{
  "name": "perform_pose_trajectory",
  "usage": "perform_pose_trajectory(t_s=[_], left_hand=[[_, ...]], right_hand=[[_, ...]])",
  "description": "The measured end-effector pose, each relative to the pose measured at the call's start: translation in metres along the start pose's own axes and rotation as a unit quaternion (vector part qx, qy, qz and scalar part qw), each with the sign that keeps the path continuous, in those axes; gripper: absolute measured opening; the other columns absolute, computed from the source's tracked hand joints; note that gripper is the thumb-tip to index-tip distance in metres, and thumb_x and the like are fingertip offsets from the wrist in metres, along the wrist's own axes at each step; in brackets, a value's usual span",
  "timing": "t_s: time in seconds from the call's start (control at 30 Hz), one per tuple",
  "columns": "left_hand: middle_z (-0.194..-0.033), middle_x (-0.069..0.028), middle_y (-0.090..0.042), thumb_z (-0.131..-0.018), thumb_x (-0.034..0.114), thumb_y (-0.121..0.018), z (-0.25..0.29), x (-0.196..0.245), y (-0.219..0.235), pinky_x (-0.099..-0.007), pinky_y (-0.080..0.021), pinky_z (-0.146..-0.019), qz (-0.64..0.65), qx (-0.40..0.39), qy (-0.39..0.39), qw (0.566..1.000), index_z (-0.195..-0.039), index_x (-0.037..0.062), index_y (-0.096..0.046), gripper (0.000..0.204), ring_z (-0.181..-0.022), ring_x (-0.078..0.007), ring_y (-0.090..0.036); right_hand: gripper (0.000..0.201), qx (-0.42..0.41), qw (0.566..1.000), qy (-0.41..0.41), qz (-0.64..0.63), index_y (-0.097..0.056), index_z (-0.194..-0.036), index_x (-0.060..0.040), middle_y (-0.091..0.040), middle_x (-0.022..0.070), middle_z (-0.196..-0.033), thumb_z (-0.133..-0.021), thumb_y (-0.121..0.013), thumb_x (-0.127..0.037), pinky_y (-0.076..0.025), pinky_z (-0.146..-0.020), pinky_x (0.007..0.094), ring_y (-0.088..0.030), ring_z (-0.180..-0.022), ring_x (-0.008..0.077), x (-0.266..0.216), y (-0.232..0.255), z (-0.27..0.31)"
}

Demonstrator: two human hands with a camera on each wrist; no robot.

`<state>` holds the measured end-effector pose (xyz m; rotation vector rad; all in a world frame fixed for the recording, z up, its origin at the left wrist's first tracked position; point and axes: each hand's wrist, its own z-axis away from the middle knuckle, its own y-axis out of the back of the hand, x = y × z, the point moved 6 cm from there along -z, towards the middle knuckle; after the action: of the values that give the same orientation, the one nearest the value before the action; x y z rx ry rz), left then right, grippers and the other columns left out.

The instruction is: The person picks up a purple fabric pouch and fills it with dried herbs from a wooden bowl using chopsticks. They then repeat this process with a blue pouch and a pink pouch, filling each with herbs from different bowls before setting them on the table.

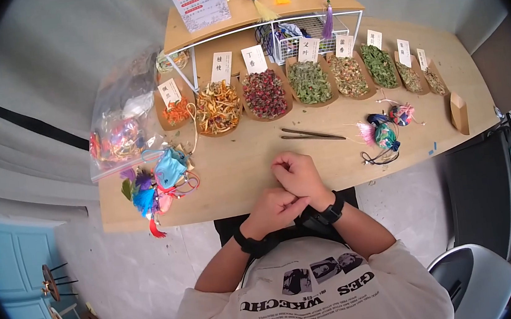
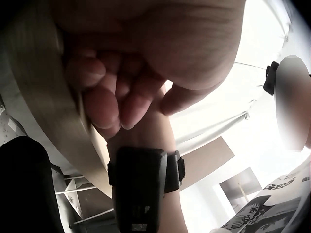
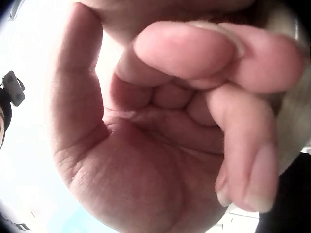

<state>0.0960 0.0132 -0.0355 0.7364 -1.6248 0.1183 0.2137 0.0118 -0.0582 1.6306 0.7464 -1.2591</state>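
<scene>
At the front edge of the table the two hands meet. The left hand (image 1: 270, 211) lies against the right wrist, its fingers loosely bent close to the black band (image 2: 140, 187) there in the left wrist view. Just above it, the right hand (image 1: 299, 175) hangs loosely curled; the right wrist view shows its palm (image 3: 146, 165) with nothing in it. A pair of dark tweezers (image 1: 312, 134) lies on the table beyond the hands. To their right rest small drawstring sachets (image 1: 385, 136), and to their left is a pile with a turquoise pouch (image 1: 171, 166).
Paper trays of dried herbs line the back, including red buds (image 1: 267, 94), yellow-brown slices (image 1: 217, 107) and green leaves (image 1: 310, 83), with label cards behind. A clear plastic bag (image 1: 122, 139) lies left. A raised shelf (image 1: 296, 9) stands behind, above a wire basket (image 1: 317, 31).
</scene>
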Motion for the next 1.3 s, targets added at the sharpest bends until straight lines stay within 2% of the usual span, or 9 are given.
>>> perform_pose_trajectory(t_s=[0.07, 0.27, 0.5, 0.57, 0.7, 0.97, 1.2, 1.3], left_hand=[[-0.062, -0.0065, -0.062, -0.095, 0.013, -0.072, 0.0, -0.005, 0.001, -0.0295, -0.043, -0.053, 0.059, -0.003, 0.033, 0.998, -0.082, -0.002, -0.07, 0.02, -0.055, -0.0119, -0.054], [-0.063, -0.0061, -0.061, -0.095, 0.009, -0.069, -0.005, 0.006, 0.005, -0.0294, -0.043, -0.054, 0.086, 0.003, 0.021, 0.996, -0.082, -0.0028, -0.069, 0.018, -0.057, -0.0112, -0.053], [-0.065, -0.0078, -0.065, -0.093, 0.009, -0.069, -0.001, -0.008, 0.003, -0.0314, -0.045, -0.055, 0.04, -0.015, 0.025, 0.999, -0.082, -0.0029, -0.069, 0.016, -0.058, -0.0141, -0.057], [-0.068, -0.0088, -0.066, -0.091, 0.008, -0.068, -0.002, -0.005, 0.003, -0.0317, -0.047, -0.057, 0.02, -0.006, -0.008, 1.0, -0.083, -0.003, -0.07, 0.014, -0.059, -0.0152, -0.06], [-0.069, -0.0095, -0.067, -0.09, 0.006, -0.067, -0.003, -0.002, 0.004, -0.0314, -0.048, -0.059, 0.069, 0.002, 0.014, 0.998, -0.085, -0.003, -0.071, 0.011, -0.06, -0.0164, -0.062], [-0.076, -0.0108, -0.071, -0.091, 0.004, -0.066, -0.002, -0.008, 0.003, -0.0311, -0.05, -0.061, 0.031, -0.03, 0.029, 0.999, -0.09, -0.0014, -0.074, 0.01, -0.065, -0.0182, -0.067], [-0.077, -0.0114, -0.072, -0.092, 0.007, -0.068, -0.002, -0.005, 0.006, -0.0322, -0.051, -0.061, 0.069, -0.01, 0.029, 0.997, -0.09, -0.0023, -0.074, 0.011, -0.067, -0.0197, -0.068], [-0.077, -0.0115, -0.071, -0.091, 0.005, -0.065, -0.002, -0.003, 0.006, -0.0328, -0.051, -0.061, 0.024, -0.025, 0.015, 0.999, -0.09, -0.0019, -0.074, 0.011, -0.067, -0.0202, -0.068]], right_hand=[[0.012, -0.001, 1.0, -0.003, -0.009, -0.071, -0.095, 0.002, -0.07, 0.0084, -0.074, -0.091, -0.066, -0.008, -0.05, -0.058, 0.0278, -0.061, -0.063, 0.009, 0.003, -0.001, -0.002], [0.012, 0.003, 1.0, -0.007, -0.005, -0.071, -0.095, 0.0021, -0.069, 0.0082, -0.074, -0.091, -0.065, -0.007, -0.05, -0.059, 0.0278, -0.06, -0.064, 0.0098, -0.001, 0.0, -0.001], [0.011, 0.009, 1.0, 0.001, 0.006, -0.07, -0.094, 0.0022, -0.068, 0.0084, -0.073, -0.091, -0.065, -0.007, -0.049, -0.058, 0.0279, -0.058, -0.063, 0.0094, -0.002, 0.0, -0.001], [0.011, 0.011, 1.0, -0.003, 0.007, -0.07, -0.094, 0.0022, -0.068, 0.0088, -0.073, -0.091, -0.066, -0.007, -0.049, -0.057, 0.0286, -0.058, -0.062, 0.0097, -0.001, 0.0, -0.001], [0.011, 0.019, 1.0, 0.001, 0.007, -0.07, -0.094, 0.0023, -0.068, 0.0091, -0.071, -0.091, -0.066, -0.008, -0.049, -0.057, 0.0294, -0.059, -0.062, 0.0103, -0.004, 0.001, -0.001], [0.012, 0.022, 1.0, 0.005, 0.015, -0.07, -0.093, 0.0021, -0.067, 0.0117, -0.071, -0.091, -0.065, -0.009, -0.05, -0.057, 0.0304, -0.06, -0.06, 0.0124, 0.0, 0.0, -0.001], [0.012, 0.025, 0.999, 0.017, 0.022, -0.07, -0.092, 0.0014, -0.068, 0.0133, -0.071, -0.091, -0.066, -0.009, -0.05, -0.058, 0.0314, -0.061, -0.06, 0.0147, -0.007, 0.001, -0.002], [0.012, 0.025, 0.999, 0.02, 0.03, -0.071, -0.092, 0.0013, -0.068, 0.0134, -0.071, -0.091, -0.066, -0.009, -0.051, -0.058, 0.0314, -0.062, -0.06, 0.0147, -0.006, 0.001, -0.001]])
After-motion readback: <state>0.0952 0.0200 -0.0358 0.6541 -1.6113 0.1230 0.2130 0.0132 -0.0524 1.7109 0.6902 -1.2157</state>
